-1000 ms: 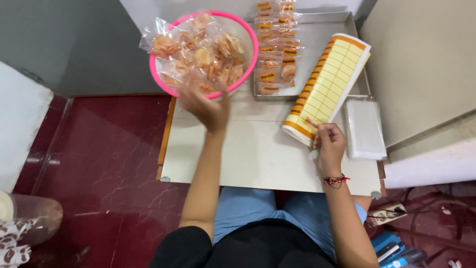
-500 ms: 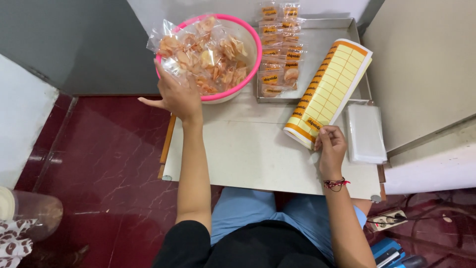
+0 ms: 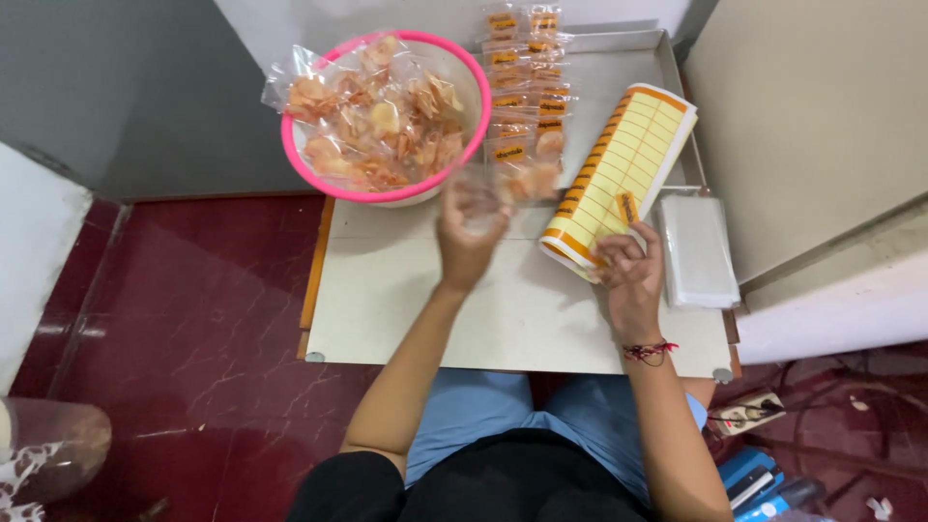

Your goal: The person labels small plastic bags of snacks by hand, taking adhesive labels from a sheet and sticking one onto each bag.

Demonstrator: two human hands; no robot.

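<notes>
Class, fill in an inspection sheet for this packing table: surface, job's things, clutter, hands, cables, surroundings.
Surface: pale tabletop, bare near the person.
Job's things: pink bowl heaped with clear snack packets; labelled packets lined up on a metal tray; yellow sticker roll.
Clutter: stack of clear bags at the right edge.
Hands: left hand holds a blurred packet; right hand pinches a sticker by the roll.
Cables: power strip on the floor.
Surroundings: dark red floor.

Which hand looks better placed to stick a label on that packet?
Probably the right hand: its fingertips pinch an orange sticker at the yellow label sheet. The left hand holds the blurred clear snack packet.
</notes>
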